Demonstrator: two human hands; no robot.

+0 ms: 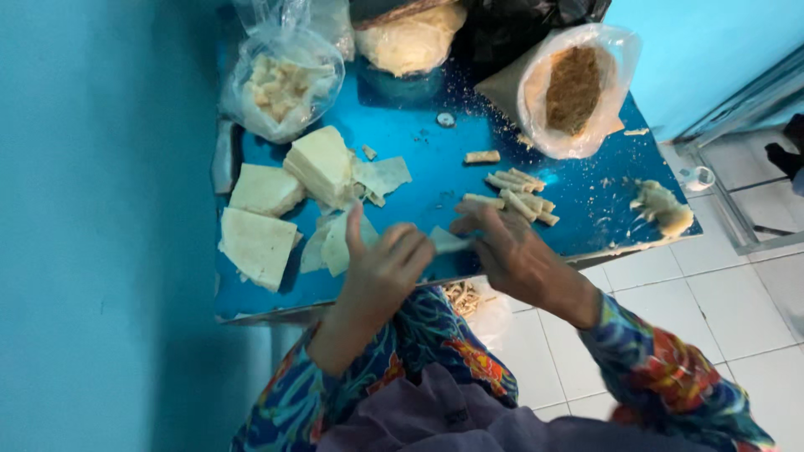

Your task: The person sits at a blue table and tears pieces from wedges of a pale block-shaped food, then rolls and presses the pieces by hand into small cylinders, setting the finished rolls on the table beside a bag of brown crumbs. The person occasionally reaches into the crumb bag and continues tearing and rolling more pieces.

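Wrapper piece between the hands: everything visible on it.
The wrapper piece is a small, thin, pale sheet, dough-like by its look, partly folded or curled. It is held above the near edge of the blue table, pinched between the left hand and the right hand. Fingers hide its ends.

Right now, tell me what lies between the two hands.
In the head view, a small pale wrapper piece spans between the left hand and right hand, pinched by both hands' fingers, over the blue table.
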